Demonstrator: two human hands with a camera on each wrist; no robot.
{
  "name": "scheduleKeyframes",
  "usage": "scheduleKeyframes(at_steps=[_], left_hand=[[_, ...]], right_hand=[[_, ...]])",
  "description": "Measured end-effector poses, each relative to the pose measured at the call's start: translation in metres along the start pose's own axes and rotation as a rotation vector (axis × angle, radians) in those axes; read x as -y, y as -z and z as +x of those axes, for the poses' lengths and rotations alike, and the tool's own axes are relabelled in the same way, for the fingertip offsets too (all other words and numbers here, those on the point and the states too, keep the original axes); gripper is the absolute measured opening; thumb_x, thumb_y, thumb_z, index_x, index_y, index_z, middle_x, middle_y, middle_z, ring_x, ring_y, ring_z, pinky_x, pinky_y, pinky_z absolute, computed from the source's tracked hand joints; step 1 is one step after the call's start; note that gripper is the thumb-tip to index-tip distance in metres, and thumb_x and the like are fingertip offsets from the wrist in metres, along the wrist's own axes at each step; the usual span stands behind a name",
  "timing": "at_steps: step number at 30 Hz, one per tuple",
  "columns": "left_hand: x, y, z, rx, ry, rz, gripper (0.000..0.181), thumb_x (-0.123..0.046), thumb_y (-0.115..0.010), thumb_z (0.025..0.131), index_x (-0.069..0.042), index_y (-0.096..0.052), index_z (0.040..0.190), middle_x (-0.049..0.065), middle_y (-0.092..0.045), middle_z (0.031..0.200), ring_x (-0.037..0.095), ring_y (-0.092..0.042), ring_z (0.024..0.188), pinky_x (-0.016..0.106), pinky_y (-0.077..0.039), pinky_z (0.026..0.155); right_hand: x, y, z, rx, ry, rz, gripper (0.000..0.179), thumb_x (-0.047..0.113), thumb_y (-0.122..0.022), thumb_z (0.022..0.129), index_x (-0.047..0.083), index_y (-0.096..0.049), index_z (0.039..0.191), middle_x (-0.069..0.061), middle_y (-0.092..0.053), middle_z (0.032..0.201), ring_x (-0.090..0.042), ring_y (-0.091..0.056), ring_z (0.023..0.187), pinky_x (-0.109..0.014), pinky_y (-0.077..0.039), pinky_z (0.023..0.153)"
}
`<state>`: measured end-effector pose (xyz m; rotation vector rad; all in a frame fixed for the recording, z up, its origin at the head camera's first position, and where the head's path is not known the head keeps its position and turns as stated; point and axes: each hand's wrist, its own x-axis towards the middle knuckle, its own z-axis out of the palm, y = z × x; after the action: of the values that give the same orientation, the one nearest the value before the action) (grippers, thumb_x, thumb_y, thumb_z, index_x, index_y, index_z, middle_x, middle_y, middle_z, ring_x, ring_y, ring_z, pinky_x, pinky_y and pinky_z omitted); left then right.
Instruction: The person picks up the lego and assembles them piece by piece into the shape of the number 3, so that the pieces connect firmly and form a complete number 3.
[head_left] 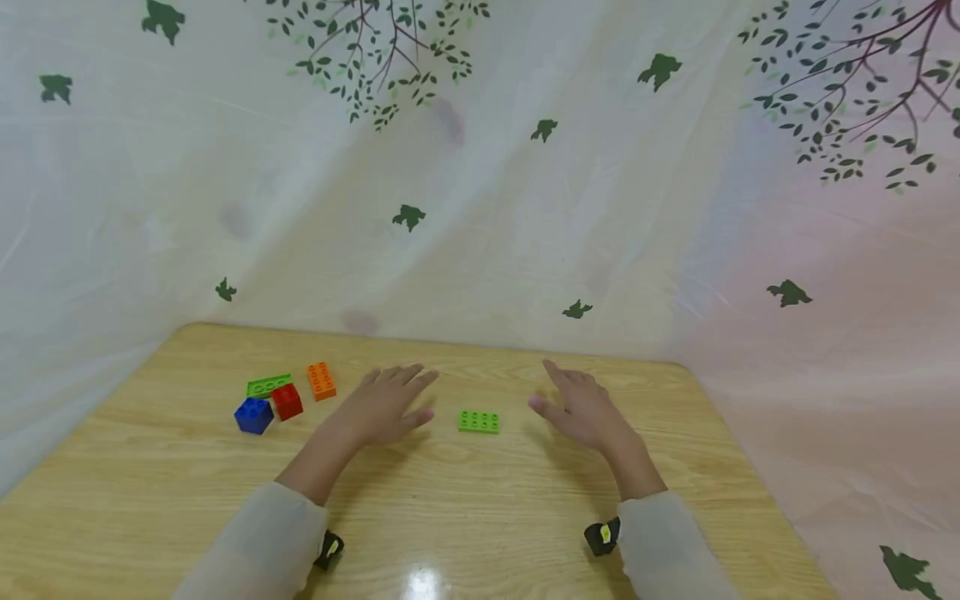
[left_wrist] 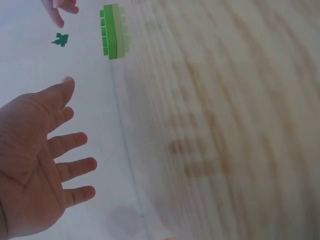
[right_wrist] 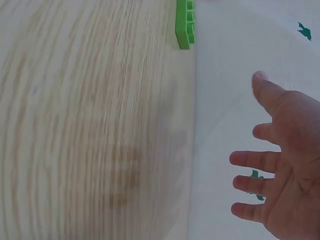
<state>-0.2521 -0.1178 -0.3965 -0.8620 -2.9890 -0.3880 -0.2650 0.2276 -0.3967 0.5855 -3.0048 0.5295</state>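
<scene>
In the head view, the lime-green studded building brick [head_left: 478, 422] lies at the lower centre on the wooden table [head_left: 465, 517], between the left hand [head_left: 386, 407] and right hand [head_left: 581, 408], both with fingers extended and holding nothing; in the left wrist view it sits upper left, probably light, stiff plastic, hardly fragile; in the right wrist view, at the top, its smooth long side should suit a pinch

A curtained-off workspace: printed cloth [head_left: 480, 275] backs a wooden table [head_left: 480, 517].
</scene>
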Motion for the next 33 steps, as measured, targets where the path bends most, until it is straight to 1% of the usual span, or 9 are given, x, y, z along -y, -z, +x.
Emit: scheduleKeyframes(at_steps=[4, 9, 11, 15, 18, 21, 25, 28, 33], left_hand=[[0.000, -0.002, 0.007, 0.043, 0.016, -0.046, 0.063, -0.039, -0.055, 0.106, -0.011, -0.036, 0.159, 0.022, -0.034, 0.162, 0.048, -0.033, 0.146, 0.070, -0.022, 0.115], [0.001, -0.011, 0.018, 0.078, 0.001, -0.083, 0.061, -0.040, -0.056, 0.106, -0.011, -0.039, 0.158, 0.021, -0.037, 0.160, 0.048, -0.037, 0.143, 0.070, -0.029, 0.112], [0.001, -0.014, 0.022, 0.096, -0.006, -0.106, 0.062, -0.040, -0.056, 0.106, -0.011, -0.039, 0.158, 0.020, -0.037, 0.160, 0.047, -0.037, 0.143, 0.070, -0.030, 0.111], [-0.003, -0.018, 0.030, 0.120, -0.012, -0.184, 0.064, -0.038, -0.060, 0.104, -0.012, -0.038, 0.158, 0.019, -0.037, 0.160, 0.047, -0.035, 0.145, 0.071, -0.028, 0.112], [-0.006, -0.021, 0.035, 0.131, -0.026, -0.246, 0.065, -0.034, -0.065, 0.102, -0.011, -0.040, 0.157, 0.018, -0.040, 0.159, 0.045, -0.035, 0.145, 0.068, -0.029, 0.114], [-0.008, -0.024, 0.040, 0.148, -0.038, -0.321, 0.063, -0.029, -0.068, 0.100, -0.009, -0.044, 0.155, 0.017, -0.047, 0.154, 0.039, -0.042, 0.142, 0.059, -0.035, 0.114], [-0.009, -0.027, 0.045, 0.163, -0.037, -0.408, 0.060, -0.025, -0.073, 0.097, -0.006, -0.050, 0.150, 0.017, -0.058, 0.142, 0.034, -0.055, 0.131, 0.051, -0.044, 0.109], [-0.011, -0.027, 0.048, 0.166, -0.039, -0.427, 0.057, -0.022, -0.074, 0.096, -0.005, -0.054, 0.146, 0.017, -0.063, 0.135, 0.034, -0.058, 0.126, 0.050, -0.046, 0.107], [-0.010, -0.028, 0.053, 0.150, -0.041, -0.436, 0.051, -0.016, -0.077, 0.092, -0.001, -0.060, 0.138, 0.015, -0.067, 0.126, 0.031, -0.061, 0.119, 0.046, -0.049, 0.103]], right_hand=[[0.007, -0.005, 0.005, 0.036, -0.001, 0.014, 0.076, 0.050, -0.053, 0.105, 0.005, -0.029, 0.161, -0.029, -0.042, 0.154, -0.052, -0.036, 0.142, -0.072, -0.029, 0.110], [0.014, -0.013, 0.011, 0.071, -0.004, 0.058, 0.070, 0.045, -0.058, 0.104, 0.003, -0.038, 0.157, -0.028, -0.046, 0.152, -0.049, -0.038, 0.142, -0.065, -0.033, 0.113], [0.018, -0.015, 0.013, 0.087, -0.002, 0.073, 0.068, 0.043, -0.060, 0.103, 0.003, -0.042, 0.155, -0.026, -0.050, 0.149, -0.046, -0.043, 0.140, -0.062, -0.036, 0.112], [0.025, -0.020, 0.019, 0.125, -0.007, 0.110, 0.061, 0.034, -0.069, 0.099, 0.002, -0.052, 0.148, -0.021, -0.061, 0.138, -0.038, -0.057, 0.128, -0.055, -0.046, 0.105], [0.031, -0.024, 0.023, 0.141, -0.008, 0.131, 0.055, 0.027, -0.075, 0.096, 0.002, -0.058, 0.142, -0.019, -0.067, 0.129, -0.033, -0.064, 0.118, -0.050, -0.052, 0.098], [0.035, -0.027, 0.027, 0.144, 0.006, 0.125, 0.050, 0.023, -0.077, 0.094, 0.003, -0.062, 0.137, -0.017, -0.070, 0.120, -0.030, -0.067, 0.111, -0.048, -0.054, 0.094], [0.039, -0.030, 0.030, 0.156, 0.023, 0.134, 0.046, 0.020, -0.079, 0.091, 0.004, -0.065, 0.132, -0.013, -0.070, 0.113, -0.026, -0.066, 0.105, -0.046, -0.055, 0.091], [0.041, -0.032, 0.031, 0.169, 0.037, 0.163, 0.046, 0.019, -0.082, 0.089, 0.004, -0.067, 0.130, -0.011, -0.070, 0.111, -0.024, -0.065, 0.103, -0.045, -0.054, 0.091], [0.043, -0.035, 0.034, 0.180, 0.051, 0.222, 0.045, 0.016, -0.084, 0.087, 0.004, -0.068, 0.127, -0.008, -0.070, 0.109, -0.022, -0.065, 0.101, -0.044, -0.054, 0.091]])
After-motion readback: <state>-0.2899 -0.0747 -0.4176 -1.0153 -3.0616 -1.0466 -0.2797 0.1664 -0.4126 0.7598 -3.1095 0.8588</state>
